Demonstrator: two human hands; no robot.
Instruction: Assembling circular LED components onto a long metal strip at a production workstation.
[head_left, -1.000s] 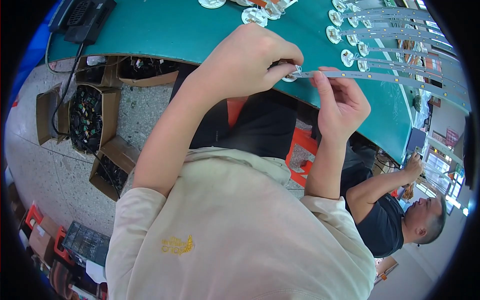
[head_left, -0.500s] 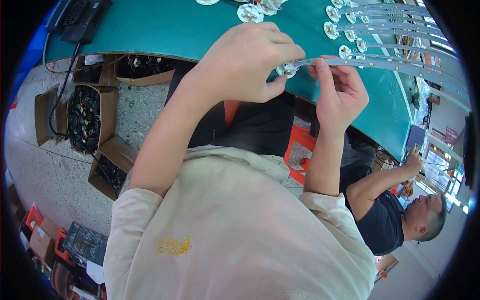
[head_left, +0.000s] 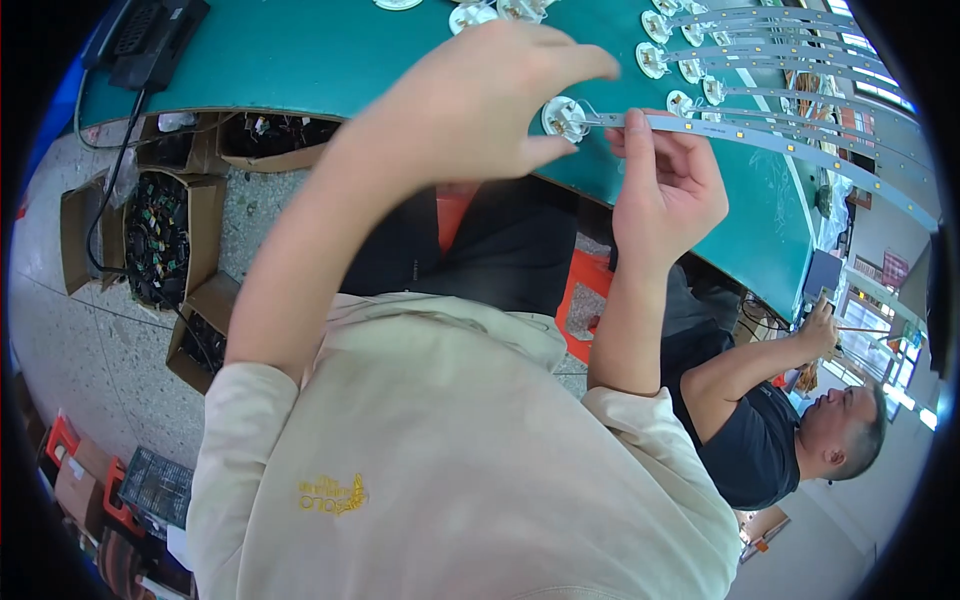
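Strip held between both hands, socket by left fingertips.

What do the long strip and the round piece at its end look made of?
Long strip: thin, flexible grey circuit-board-like material, matt, dotted with small yellow chips. Round piece: looks like white moulded plastic, slightly glossy. Left hand and right hand hold them.
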